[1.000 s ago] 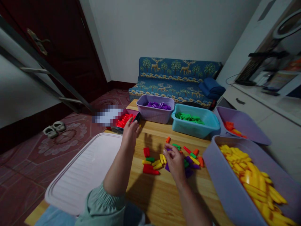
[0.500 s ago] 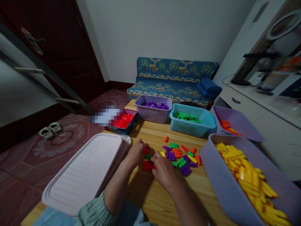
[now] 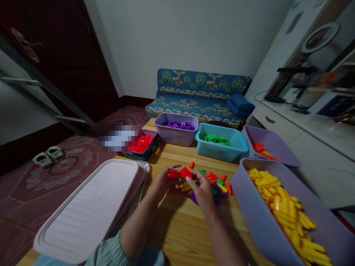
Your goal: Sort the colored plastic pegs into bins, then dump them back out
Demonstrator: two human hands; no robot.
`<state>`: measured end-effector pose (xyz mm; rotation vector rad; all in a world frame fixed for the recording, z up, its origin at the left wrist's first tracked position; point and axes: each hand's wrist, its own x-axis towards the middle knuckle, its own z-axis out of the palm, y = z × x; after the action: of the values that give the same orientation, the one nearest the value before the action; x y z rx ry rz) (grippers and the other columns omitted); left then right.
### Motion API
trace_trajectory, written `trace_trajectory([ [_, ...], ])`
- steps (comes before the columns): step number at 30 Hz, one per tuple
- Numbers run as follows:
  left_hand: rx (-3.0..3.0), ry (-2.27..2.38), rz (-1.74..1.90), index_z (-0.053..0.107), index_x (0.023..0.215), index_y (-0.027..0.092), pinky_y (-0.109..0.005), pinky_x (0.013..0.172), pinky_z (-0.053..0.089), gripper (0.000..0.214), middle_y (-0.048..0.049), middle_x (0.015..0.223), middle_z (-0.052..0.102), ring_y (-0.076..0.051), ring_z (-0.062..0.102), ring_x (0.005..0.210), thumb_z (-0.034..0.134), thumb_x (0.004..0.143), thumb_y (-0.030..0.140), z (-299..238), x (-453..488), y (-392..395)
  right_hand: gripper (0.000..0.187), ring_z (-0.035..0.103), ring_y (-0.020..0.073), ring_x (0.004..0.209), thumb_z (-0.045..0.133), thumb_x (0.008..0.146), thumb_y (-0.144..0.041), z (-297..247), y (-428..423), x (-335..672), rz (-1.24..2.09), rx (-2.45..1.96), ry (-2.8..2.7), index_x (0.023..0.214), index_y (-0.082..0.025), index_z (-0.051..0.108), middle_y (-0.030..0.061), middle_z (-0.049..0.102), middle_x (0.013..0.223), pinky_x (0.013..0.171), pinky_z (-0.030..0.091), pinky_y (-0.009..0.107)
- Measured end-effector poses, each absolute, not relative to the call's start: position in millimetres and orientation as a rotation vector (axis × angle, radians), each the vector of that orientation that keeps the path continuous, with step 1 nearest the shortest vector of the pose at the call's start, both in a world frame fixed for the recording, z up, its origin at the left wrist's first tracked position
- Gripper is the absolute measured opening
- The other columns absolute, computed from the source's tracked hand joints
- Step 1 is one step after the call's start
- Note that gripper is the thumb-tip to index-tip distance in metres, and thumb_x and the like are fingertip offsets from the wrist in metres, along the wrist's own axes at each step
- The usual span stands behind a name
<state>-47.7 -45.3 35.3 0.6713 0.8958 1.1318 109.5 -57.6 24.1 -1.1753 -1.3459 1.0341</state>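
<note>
My left hand (image 3: pixel 163 181) is lifted just above the wooden table (image 3: pixel 183 225), its fingers pinched on a red block (image 3: pixel 173 174). My right hand (image 3: pixel 202 190) hovers beside it and pinches a second red block (image 3: pixel 185 172) at its fingertips. Under and to the right of both hands lies a loose heap of small coloured blocks (image 3: pixel 217 183): orange, green, yellow, purple and red. A single orange block (image 3: pixel 191 164) lies a little farther back.
A dark tin of red blocks (image 3: pixel 141 145), a purple tub of purple blocks (image 3: pixel 175 129), a teal tub of green blocks (image 3: pixel 222 142) and a purple bin of orange blocks (image 3: pixel 270 146) line the far edge. A yellow-block bin (image 3: pixel 280 210) stands right; a pink-lidded box (image 3: pixel 85 210) left.
Both hands came down onto the red blocks beside the heap, closed on one each and have lifted them. A second ago my left hand was over the red tin.
</note>
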Motion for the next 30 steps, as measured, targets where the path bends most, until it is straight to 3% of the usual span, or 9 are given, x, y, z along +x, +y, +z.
trace_trajectory([
  [3, 0.731, 0.886, 1.036, 0.066, 0.098, 0.017, -0.018, 0.046, 0.039, 0.044, -0.0036, 0.077, 0.062, -0.012, 0.056, 0.06, 0.067, 0.072, 0.052, 36.5, -39.3, -52.1, 0.029, 0.06, 0.0162, 0.065, 0.064, 0.076, -0.043, 27.7, -60.7, 106.8, 1.186, -1.122, -1.279, 0.09, -0.017, 0.067, 0.0027, 0.069, 0.077, 0.057, 0.045, 0.025],
  [8, 0.851, 0.953, 1.113, 0.067, 0.077, 0.013, -0.016, 0.042, 0.028, 0.034, 0.0023, 0.056, 0.052, -0.004, 0.04, 0.045, 0.077, 0.067, 0.044, 35.8, -38.5, -51.1, 0.029, 0.046, 0.0081, 0.043, 0.069, 0.074, -0.044, 33.2, -63.9, 108.0, 1.266, -1.12, -1.185, 0.077, -0.015, 0.064, -0.0028, 0.058, 0.057, 0.043, 0.035, 0.02],
  [13, 0.678, 0.922, 1.237, 0.069, 0.08, 0.013, -0.016, 0.039, 0.02, 0.034, 0.0004, 0.061, 0.057, -0.004, 0.039, 0.046, 0.078, 0.065, 0.042, 34.8, -45.3, -45.8, 0.033, 0.036, 0.0048, 0.04, 0.069, 0.074, -0.047, 37.1, -61.6, 115.5, 1.224, -1.01, -0.904, 0.068, -0.017, 0.057, -0.0061, 0.049, 0.054, 0.038, 0.028, 0.018],
  [16, 0.653, 0.818, 1.159, 0.07, 0.083, 0.013, -0.015, 0.04, 0.023, 0.033, -0.0013, 0.066, 0.059, -0.004, 0.042, 0.049, 0.077, 0.068, 0.041, 35.0, -43.4, -47.8, 0.032, 0.041, 0.0068, 0.044, 0.067, 0.076, -0.048, 32.0, -59.1, 116.2, 1.169, -1.033, -0.909, 0.078, -0.017, 0.064, -0.0049, 0.05, 0.055, 0.04, 0.032, 0.019],
  [19, 0.622, 0.771, 1.074, 0.071, 0.097, 0.013, -0.015, 0.042, 0.03, 0.037, -0.0034, 0.069, 0.062, -0.006, 0.048, 0.052, 0.077, 0.07, 0.037, 35.9, -37.9, -51.8, 0.04, 0.056, 0.0131, 0.059, 0.061, 0.081, -0.048, 26.6, -58.1, 115.3, 1.091, -1.106, -0.95, 0.106, -0.017, 0.066, 0.0018, 0.063, 0.072, 0.052, 0.045, 0.024],
  [22, 0.539, 0.675, 1.009, 0.065, 0.115, 0.016, -0.021, 0.056, 0.046, 0.048, -0.0093, 0.092, 0.068, -0.014, 0.062, 0.07, 0.072, 0.075, 0.041, 38.2, -32.7, -55.4, 0.043, 0.063, 0.0205, 0.092, 0.051, 0.089, -0.042, 27.3, -59.8, 112.8, 0.814, -1.182, -1.067, 0.124, -0.019, 0.058, 0.0099, 0.066, 0.11, 0.078, 0.051, 0.034],
  [26, 0.38, 0.427, 0.955, 0.057, 0.125, 0.017, -0.034, 0.079, 0.051, 0.063, -0.0143, 0.117, 0.064, -0.024, 0.063, 0.101, 0.051, 0.082, 0.063, 39.6, -29.9, -57.4, 0.042, 0.042, 0.0252, 0.131, 0.045, 0.092, -0.033, 33.7, -65.5, 101.0, 0.533, -1.256, -1.659, 0.132, -0.022, 0.053, 0.0098, 0.051, 0.139, 0.111, 0.027, 0.048],
  [28, 0.358, 0.373, 0.958, 0.057, 0.122, 0.015, -0.038, 0.084, 0.05, 0.066, -0.017, 0.119, 0.062, -0.028, 0.061, 0.108, 0.045, 0.082, 0.067, 38.0, -30.6, -57.0, 0.045, 0.034, 0.0268, 0.137, 0.046, 0.092, -0.032, 35.7, -68.2, 93.9, 0.519, -1.335, -1.912, 0.136, -0.023, 0.049, 0.0084, 0.045, 0.145, 0.114, 0.016, 0.053],
  [30, 0.353, 0.345, 0.965, 0.057, 0.119, 0.014, -0.042, 0.089, 0.047, 0.068, -0.0193, 0.122, 0.061, -0.03, 0.058, 0.113, 0.043, 0.082, 0.068, 35.3, -32.1, -55.9, 0.048, 0.03, 0.0277, 0.14, 0.047, 0.092, -0.033, 35.9, -69.6, 88.9, 0.504, -1.411, -2.011, 0.139, -0.022, 0.046, 0.0085, 0.04, 0.148, 0.114, 0.013, 0.056],
])
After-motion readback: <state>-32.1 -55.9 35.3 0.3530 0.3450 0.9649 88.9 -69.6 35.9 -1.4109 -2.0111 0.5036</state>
